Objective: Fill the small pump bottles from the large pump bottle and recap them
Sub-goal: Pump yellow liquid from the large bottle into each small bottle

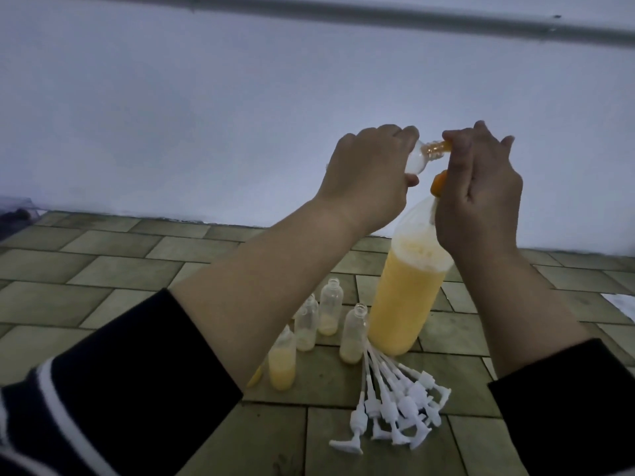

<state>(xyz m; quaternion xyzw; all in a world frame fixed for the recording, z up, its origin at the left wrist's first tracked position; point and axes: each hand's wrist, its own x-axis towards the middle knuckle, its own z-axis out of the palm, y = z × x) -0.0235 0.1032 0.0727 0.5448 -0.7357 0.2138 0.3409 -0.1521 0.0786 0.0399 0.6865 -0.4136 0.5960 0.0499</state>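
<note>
Small bottle: tilted, mouth at orange pump spout, gripped in left hand. Right hand curled round pump atop large bottle of yellow liquid. Four open small bottles beside it; white pump caps heaped on tiled floor.

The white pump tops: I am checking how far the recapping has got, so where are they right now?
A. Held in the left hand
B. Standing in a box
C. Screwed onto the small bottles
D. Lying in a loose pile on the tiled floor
D: the white pump tops lie in a pile on the tiled floor, and the small bottles beside them stand open-necked.
</note>
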